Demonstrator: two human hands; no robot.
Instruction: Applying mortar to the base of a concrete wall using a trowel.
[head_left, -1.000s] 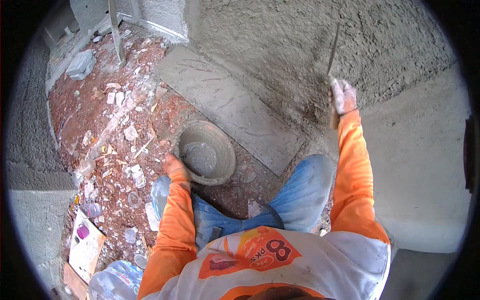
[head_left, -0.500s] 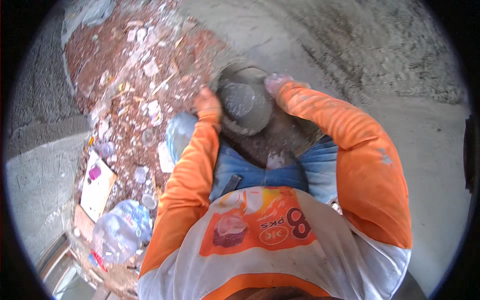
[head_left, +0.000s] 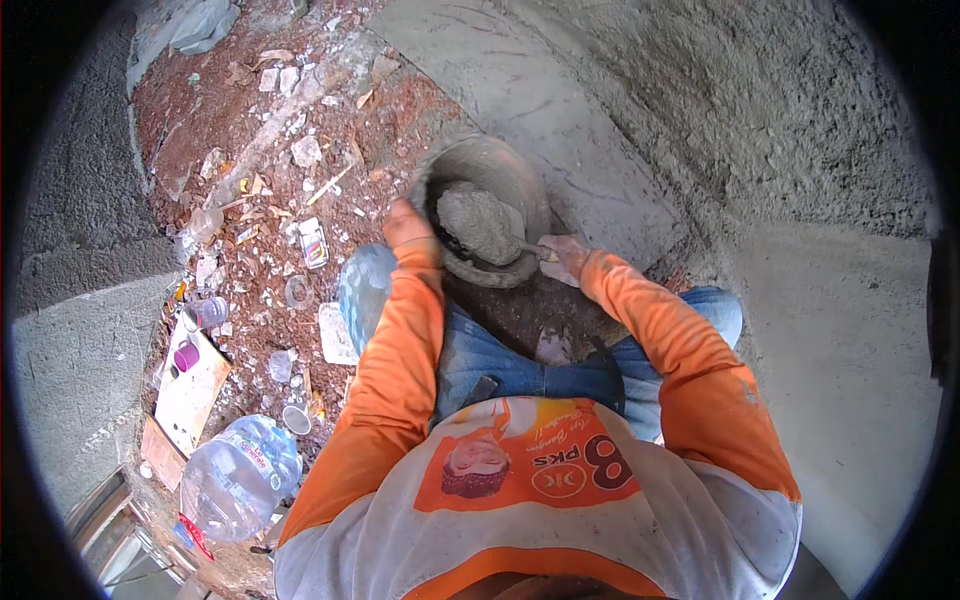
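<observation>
A mortar-caked bucket (head_left: 515,165) stands between my knees, its mouth tipped toward me. My left hand (head_left: 408,224) is closed on the left side of its rim, with the fingertips partly out of sight. In my right hand (head_left: 566,262), at the bucket's near right rim, is the handle of a trowel (head_left: 528,248). Its blade lies inside the bucket beneath a heap of wet grey mortar (head_left: 478,220), which hides most of it.
A rough plastered wall (head_left: 780,110) rises at the right, with a smooth grey slab (head_left: 500,70) ahead. Rubble and litter cover the reddish ground at the left. A large clear plastic bottle (head_left: 240,470), a board (head_left: 190,390) and a cup (head_left: 297,419) lie there.
My right hand has come down and nearer from the bucket's far right rim. The trowel and its mortar heap now show plainly in the bucket. My left hand stays at the left rim.
</observation>
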